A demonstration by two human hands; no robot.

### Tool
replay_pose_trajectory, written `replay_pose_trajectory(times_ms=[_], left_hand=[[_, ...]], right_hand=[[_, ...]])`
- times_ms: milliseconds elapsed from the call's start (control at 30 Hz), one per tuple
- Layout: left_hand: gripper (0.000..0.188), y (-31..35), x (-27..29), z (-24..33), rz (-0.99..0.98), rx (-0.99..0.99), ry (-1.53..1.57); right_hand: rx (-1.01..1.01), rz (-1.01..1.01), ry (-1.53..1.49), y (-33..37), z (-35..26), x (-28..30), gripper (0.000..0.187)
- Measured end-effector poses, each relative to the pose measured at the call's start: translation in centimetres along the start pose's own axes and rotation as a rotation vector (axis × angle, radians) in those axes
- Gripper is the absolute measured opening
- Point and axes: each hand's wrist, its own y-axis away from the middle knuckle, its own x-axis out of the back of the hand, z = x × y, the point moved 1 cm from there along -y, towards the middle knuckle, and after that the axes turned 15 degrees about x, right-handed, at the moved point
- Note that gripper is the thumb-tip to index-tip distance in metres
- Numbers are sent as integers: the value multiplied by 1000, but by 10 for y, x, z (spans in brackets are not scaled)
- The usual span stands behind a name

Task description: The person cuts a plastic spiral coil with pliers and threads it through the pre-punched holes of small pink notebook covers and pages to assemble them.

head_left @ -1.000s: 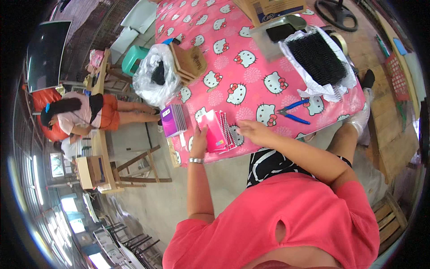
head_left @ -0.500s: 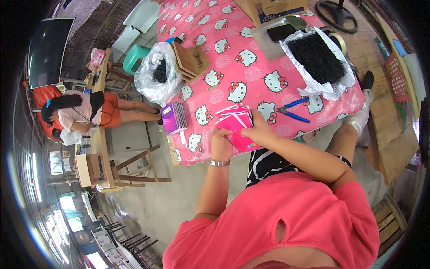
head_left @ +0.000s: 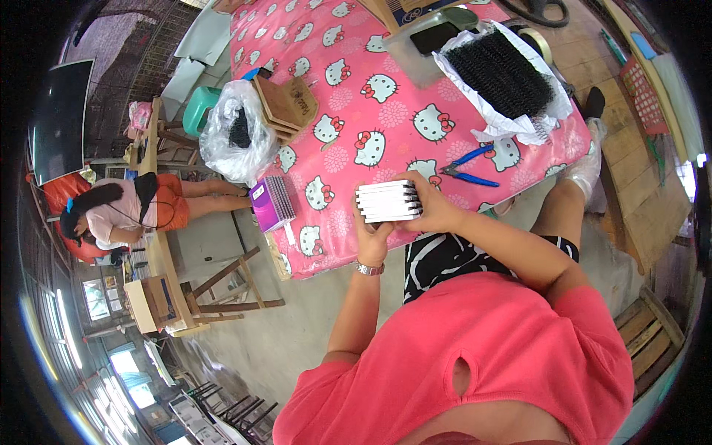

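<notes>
Both my hands grip a stack of small notebooks [head_left: 387, 202] above the near edge of the table. Its white page edges face up, with dark bits along the right side. My left hand [head_left: 371, 236] wraps the stack's left and lower side, while my right hand [head_left: 436, 211] holds its right end. To the left stands a pile of purple spiral-bound notebooks [head_left: 268, 205]. Pliers with blue handles [head_left: 473, 173] lie spread on the table to the right of my right hand. Beyond them, black binding coils [head_left: 504, 76] rest on crumpled white paper [head_left: 550, 127].
A pink patterned cloth [head_left: 337, 215] covers the table. Wooden blocks [head_left: 288, 104] and a plastic bag [head_left: 222, 148] with black coils stand at the left edge. A cardboard box [head_left: 404, 11] and dark phone-like slab [head_left: 434, 37] sit farther back. Another person [head_left: 122, 211] bends over a bench.
The notebooks, earlier fanned with pink covers showing, are now squared together and turned with page edges up. My right hand has shifted to their right end. The view has moved slightly.
</notes>
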Motion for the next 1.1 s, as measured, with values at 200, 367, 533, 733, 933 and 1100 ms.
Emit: replay_pose_trajectory(times_ms=[200,367,533,733,933,1100], left_hand=[[65,3,40,-15,-267,264,213],[84,19,32,11,-375,514,594],[57,8,36,32,-270,580,137],[60,2,-22,125,-145,-191,-1487],[71,4,-63,157,-256,-229,-2038],[97,-6,0,89,271,-507,-1306]], right_hand=[[334,-168,282,-13,-18,10,63],[766,-477,763,-27,-70,33,30],[789,-699,951,-31,-87,36,46],[459,-536,749,-52,-121,36,105],[-15,-423,651,-49,-82,13,103],[-206,-244,460,-32,-40,40,79]])
